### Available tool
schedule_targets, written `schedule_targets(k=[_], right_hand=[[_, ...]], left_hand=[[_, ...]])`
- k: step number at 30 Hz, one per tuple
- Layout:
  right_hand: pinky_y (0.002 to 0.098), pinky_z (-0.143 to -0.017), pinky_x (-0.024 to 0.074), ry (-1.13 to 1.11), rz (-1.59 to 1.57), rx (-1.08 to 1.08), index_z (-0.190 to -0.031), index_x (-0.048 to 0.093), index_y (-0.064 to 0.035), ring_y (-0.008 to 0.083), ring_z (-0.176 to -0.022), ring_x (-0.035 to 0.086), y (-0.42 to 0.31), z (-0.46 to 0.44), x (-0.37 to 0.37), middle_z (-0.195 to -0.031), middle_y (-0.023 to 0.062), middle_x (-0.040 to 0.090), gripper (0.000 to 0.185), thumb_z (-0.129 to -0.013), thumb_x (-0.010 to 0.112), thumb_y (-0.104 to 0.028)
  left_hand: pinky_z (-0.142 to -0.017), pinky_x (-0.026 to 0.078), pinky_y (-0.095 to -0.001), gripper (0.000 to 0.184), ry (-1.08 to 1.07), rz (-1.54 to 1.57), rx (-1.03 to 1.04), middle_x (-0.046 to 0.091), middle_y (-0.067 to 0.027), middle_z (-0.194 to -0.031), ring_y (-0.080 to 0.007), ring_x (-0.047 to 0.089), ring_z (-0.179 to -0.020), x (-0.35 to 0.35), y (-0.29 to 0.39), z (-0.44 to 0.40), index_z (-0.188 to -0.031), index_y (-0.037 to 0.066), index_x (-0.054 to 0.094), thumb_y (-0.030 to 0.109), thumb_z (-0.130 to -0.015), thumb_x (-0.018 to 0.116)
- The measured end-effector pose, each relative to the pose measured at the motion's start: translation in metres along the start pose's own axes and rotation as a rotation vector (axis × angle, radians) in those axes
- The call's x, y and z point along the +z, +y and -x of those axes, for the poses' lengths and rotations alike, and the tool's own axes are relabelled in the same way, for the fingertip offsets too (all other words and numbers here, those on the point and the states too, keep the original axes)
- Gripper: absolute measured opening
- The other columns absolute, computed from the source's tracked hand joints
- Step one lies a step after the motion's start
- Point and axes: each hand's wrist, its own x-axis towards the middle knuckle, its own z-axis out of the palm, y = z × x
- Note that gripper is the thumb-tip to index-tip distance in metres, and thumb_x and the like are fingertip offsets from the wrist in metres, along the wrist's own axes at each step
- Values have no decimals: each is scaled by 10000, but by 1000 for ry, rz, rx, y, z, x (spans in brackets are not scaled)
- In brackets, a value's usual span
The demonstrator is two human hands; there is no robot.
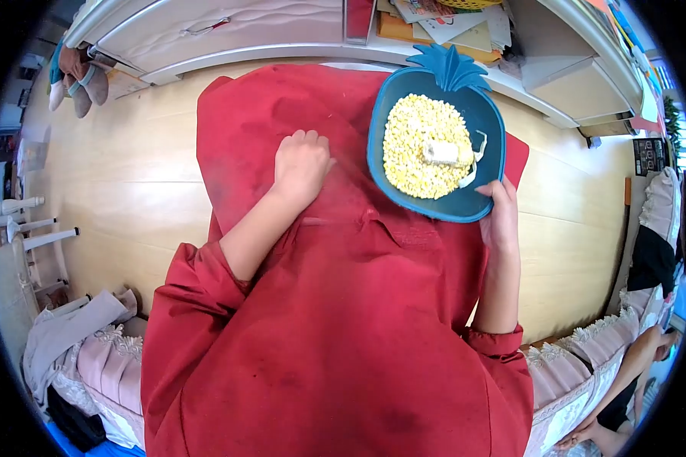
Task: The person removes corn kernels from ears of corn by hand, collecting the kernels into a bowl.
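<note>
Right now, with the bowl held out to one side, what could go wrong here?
The right hand holds the blue bowl by its rim, with the left hand away from it, so it might tip. Corn kernels could then spill onto the red cloth or floor. The cob piece lies on top and may roll.

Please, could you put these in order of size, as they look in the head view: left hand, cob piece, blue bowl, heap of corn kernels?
Largest to smallest:
1. blue bowl
2. heap of corn kernels
3. left hand
4. cob piece
</note>
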Motion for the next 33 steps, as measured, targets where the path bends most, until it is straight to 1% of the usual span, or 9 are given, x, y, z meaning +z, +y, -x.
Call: schedule_targets(k=[5,13,15,19,21,24,27,30,33], right_hand=[[247,-802,497,-84,-43,-19,-1184,543,71,129,-893,587,11,18,9,-1040,85,631,431,-766,454,20],[219,-736,452,-192,-65,41,-1144,556,37,96,-825,546,48,5,44,-937,32,614,390,-766,476,-23],[271,-591,530,-279,-145,133,-1164,513,46,157,-728,607,50,7,43,-945,80,616,389,-785,455,-22],[352,-430,554,-249,27,-46,-1203,474,51,230,-570,607,86,-10,33,-925,134,622,402,-810,437,-20],[341,-447,552,-268,-29,63,-1201,474,50,226,-570,608,80,-2,35,-913,131,625,397,-814,434,-26],[318,-451,531,-291,-18,111,-1169,485,44,212,-564,605,64,7,40,-869,115,616,363,-821,424,-40],[297,-440,503,-315,54,98,-1102,513,25,166,-560,583,56,6,45,-833,83,591,302,-826,416,-52],[292,-433,510,-335,151,51,-1168,505,25,181,-542,595,67,0,52,-836,110,622,340,-864,399,-82],[326,-457,513,-288,324,82,-1207,502,42,207,-575,616,65,-1,62,-817,112,638,373,-886,405,-119]], left_hand=[[-673,548,-350,70,-80,-76,-12,653,-82,-833,-230,657,-811,16,0,-6,-806,62,666,80,-747,632],[-690,566,-376,177,-438,41,-146,699,-131,-916,-273,699,-840,6,-8,-10,-877,55,705,169,-824,579],[-688,564,-388,199,-588,9,-140,710,-138,-924,-279,706,-846,-1,-6,-23,-891,62,715,186,-837,569],[-678,558,-390,208,-470,64,-222,715,-146,-913,-292,705,-845,10,-13,-26,-889,68,718,173,-867,541],[-672,546,-386,194,-329,133,-284,710,-148,-880,-300,699,-813,9,-17,-22,-873,49,709,162,-884,552],[-662,518,-355,173,190,742,-436,684,-130,-817,-260,666,-733,-3,-22,-20,-878,-4,668,152,-908,602],[-687,483,-255,188,410,845,-536,623,-23,-774,-87,578,-741,-46,-1,-26,-962,-13,626,174,-964,604],[-723,488,-279,125,291,863,-199,630,-72,-888,-134,603,-797,-53,23,-21,-997,2,621,104,-925,619],[-732,491,-287,214,174,963,-190,608,-97,-972,-184,600,-793,-28,38,-18,-1096,14,610,32,-883,631]])
